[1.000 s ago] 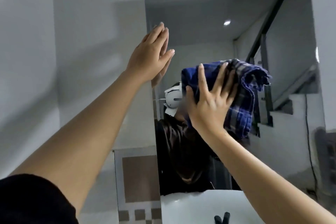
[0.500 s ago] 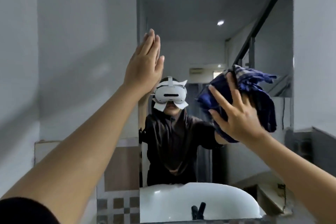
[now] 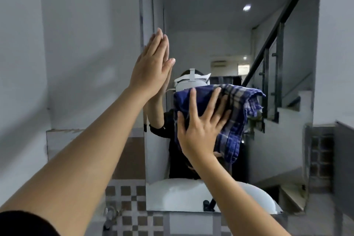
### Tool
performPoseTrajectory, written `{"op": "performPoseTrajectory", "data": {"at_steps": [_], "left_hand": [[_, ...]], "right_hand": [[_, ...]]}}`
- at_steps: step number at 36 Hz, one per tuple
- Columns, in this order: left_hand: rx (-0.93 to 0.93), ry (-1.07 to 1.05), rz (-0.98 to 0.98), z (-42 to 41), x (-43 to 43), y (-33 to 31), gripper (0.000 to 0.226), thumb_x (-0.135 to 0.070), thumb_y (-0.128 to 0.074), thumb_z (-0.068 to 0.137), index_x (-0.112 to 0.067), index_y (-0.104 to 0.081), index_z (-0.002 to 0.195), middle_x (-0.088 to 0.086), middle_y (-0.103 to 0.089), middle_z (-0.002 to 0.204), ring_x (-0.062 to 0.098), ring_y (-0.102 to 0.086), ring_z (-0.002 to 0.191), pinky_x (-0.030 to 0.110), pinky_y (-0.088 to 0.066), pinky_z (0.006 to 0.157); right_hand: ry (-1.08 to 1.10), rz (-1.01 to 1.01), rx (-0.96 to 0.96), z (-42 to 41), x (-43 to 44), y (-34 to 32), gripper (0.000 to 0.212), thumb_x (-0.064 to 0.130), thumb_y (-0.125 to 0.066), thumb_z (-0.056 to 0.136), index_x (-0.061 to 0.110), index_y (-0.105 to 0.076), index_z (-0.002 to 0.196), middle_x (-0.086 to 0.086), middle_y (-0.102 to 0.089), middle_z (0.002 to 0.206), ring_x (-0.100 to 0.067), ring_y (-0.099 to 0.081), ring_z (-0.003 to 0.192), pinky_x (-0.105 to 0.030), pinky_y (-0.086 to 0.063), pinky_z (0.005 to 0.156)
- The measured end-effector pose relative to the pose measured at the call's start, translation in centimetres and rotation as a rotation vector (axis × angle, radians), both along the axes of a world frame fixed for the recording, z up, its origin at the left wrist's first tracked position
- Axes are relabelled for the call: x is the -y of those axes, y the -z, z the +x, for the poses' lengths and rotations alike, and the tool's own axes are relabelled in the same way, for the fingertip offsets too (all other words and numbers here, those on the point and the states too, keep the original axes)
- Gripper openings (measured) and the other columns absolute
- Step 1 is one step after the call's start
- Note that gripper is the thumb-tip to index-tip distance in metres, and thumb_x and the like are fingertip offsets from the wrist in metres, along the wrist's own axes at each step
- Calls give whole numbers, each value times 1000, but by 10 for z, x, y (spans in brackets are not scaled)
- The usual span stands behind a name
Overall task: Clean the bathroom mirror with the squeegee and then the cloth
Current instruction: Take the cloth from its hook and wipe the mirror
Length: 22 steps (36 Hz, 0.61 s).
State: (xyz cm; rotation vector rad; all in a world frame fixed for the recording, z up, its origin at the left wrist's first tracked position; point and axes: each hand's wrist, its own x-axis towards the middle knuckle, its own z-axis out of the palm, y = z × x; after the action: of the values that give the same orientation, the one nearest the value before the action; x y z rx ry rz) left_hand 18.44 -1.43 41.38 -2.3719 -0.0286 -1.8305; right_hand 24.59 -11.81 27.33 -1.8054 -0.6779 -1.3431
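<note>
Two hands are raised in the head view. The left hand [image 3: 151,67], flat with fingers pointing up, touches the mirror [image 3: 220,25] at its left edge. The right hand [image 3: 199,130], fingers spread straight, presses the bunched plaid cloth [image 3: 235,113] against mid-glass, its loose end hanging downward.

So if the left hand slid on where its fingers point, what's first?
Nothing visible: the left hand points up along the left edge of the mirror, and that strip looks free to the picture's top.
</note>
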Motion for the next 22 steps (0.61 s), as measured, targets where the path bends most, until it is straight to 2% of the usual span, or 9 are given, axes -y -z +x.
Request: {"op": "performPoseTrajectory", "data": {"at_steps": [3,6,8,10,13,17,19,21,22], "left_hand": [[5,28,-8,-2,0,-1,59,-29,-47,96,-9,-21,146,6,-11,157,16,-8,145,28,-12,116],[27,29,-16,2,2,1,58,-27,-47,96,-7,-24,145,8,-14,156,19,-11,144,33,-14,117],[42,32,-36,5,4,4,55,-25,-45,97,-7,-25,145,8,-15,156,19,-12,144,36,-16,117],[61,33,-45,7,5,7,54,-24,-43,97,-7,-26,145,9,-16,156,20,-13,144,38,-19,117],[74,20,-56,10,6,13,53,-26,-40,98,-8,-24,145,8,-14,156,19,-11,144,39,-18,117],[83,10,-60,13,8,22,54,-28,-39,98,-8,-22,146,8,-14,156,19,-10,144,38,-16,117],[76,14,-64,14,9,27,55,-28,-40,98,-8,-22,146,8,-14,156,19,-11,144,39,-16,117],[80,12,-65,14,9,32,55,-29,-39,98,-8,-23,146,9,-15,156,20,-12,144,39,-17,117],[85,14,-63,15,9,35,55,-30,-37,97,-8,-23,145,10,-16,156,21,-14,144,40,-18,116]], "right_hand": [[-37,-194,115,-14,-23,18,59,47,-42,90,30,-26,145,-21,-10,153,-44,-12,139,-59,-8,111],[-47,-376,253,-18,-26,36,56,46,-46,88,32,-34,141,-16,-25,152,-41,-33,130,-54,-29,102],[-43,-558,390,-11,-18,49,56,45,-47,87,33,-34,141,-13,-30,151,-37,-37,123,-49,-38,96],[-68,-720,510,4,0,58,56,44,-47,87,32,-36,140,-11,-36,146,-33,-38,114,-45,-37,93],[-47,-824,532,29,39,60,55,46,-43,87,34,-36,140,-7,-36,128,-31,-43,100,-42,-34,84],[36,-685,431,57,100,52,56,45,-51,85,30,-42,138,-19,-44,139,-39,-54,101,-42,-43,86],[95,-532,291,67,129,48,54,47,-46,88,30,-39,139,-21,-28,149,-43,-52,106,-44,-48,81],[160,-354,130,77,148,50,56,49,-38,90,30,-33,142,-21,-12,154,-47,-38,124,-51,-43,91],[165,-260,55,82,152,54,58,50,-36,90,29,-30,144,-22,-6,154,-46,-24,134,-56,-32,102]]}}
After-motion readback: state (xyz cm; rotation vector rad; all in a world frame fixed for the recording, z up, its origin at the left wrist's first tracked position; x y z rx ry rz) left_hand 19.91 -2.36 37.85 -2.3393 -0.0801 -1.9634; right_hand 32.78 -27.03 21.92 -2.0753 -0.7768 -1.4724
